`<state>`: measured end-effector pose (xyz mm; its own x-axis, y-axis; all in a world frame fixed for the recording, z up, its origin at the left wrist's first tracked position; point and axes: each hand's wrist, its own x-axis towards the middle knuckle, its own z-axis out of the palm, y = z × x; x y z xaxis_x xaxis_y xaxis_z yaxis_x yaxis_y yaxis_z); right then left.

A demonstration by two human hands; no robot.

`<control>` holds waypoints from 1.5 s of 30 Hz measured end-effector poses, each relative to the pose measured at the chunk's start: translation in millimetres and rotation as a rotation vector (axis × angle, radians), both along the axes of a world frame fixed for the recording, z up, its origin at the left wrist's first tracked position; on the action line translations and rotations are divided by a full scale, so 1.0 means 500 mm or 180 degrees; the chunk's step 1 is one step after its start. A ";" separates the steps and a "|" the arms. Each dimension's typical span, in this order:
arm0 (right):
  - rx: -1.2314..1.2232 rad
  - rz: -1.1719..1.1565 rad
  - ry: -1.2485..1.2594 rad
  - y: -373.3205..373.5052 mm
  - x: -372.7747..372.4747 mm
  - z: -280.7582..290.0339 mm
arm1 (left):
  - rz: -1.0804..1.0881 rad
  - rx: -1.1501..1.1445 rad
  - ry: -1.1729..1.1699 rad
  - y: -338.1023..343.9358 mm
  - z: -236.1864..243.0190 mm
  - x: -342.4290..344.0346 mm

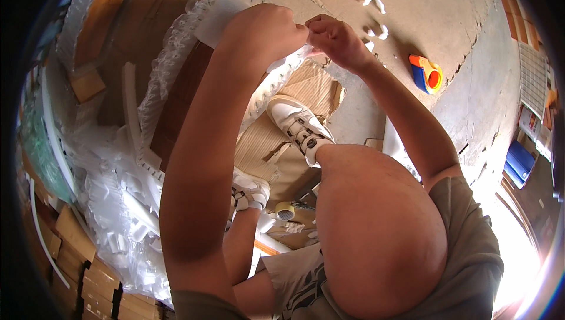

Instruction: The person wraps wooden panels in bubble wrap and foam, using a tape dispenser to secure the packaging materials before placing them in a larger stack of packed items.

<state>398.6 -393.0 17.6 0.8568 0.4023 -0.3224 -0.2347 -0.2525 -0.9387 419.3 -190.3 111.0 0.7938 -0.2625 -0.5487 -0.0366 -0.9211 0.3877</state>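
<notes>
My left hand (275, 30) and my right hand (338, 40) meet above the far end of a dark brown wooden panel (179, 99). Both are closed, with their fingertips nearly touching. A small pale bit shows between them, too small to name. Bubbly clear wrap (158, 87) runs along the panel's edges, and a white foam sheet (225, 18) covers its far corner. My left forearm hides much of the panel. Below the hands, a strip of wrap (272, 87) borders the panel's right side.
Corrugated cardboard (309, 84) lies under my white shoe (297, 121). On the floor at right sits an orange and blue tape dispenser (426, 74), near curved white foam pieces (374, 4). A tape roll (285, 210) lies between my legs. Plastic wrapping (118, 202) heaps at left, by stacked cartons (97, 290).
</notes>
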 end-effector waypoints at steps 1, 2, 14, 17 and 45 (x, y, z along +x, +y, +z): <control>0.0258 -0.0059 0.0203 -0.003 0.002 0.005 | -0.0020 -0.0020 0.0023 -0.005 0.002 0.005; 0.0175 -0.0138 0.0473 -0.005 0.005 0.008 | 0.0007 0.0018 0.0158 -0.008 0.004 0.007; 0.0161 0.0127 0.0314 -0.021 -0.012 0.000 | 0.0638 -0.1387 0.0267 0.037 -0.021 -0.068; 0.0010 0.0216 0.0033 -0.021 -0.006 0.000 | -0.0535 -0.0291 -0.1326 0.027 -0.066 -0.097; -0.0328 0.0235 -0.0248 -0.028 -0.007 0.001 | -0.0694 -0.0648 -0.1669 0.023 -0.104 -0.089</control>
<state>395.2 -407.0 18.2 0.8502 0.4334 -0.2989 -0.1392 -0.3624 -0.9216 374.9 -178.8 59.1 0.8609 -0.5083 -0.0204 -0.4502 -0.7800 0.4347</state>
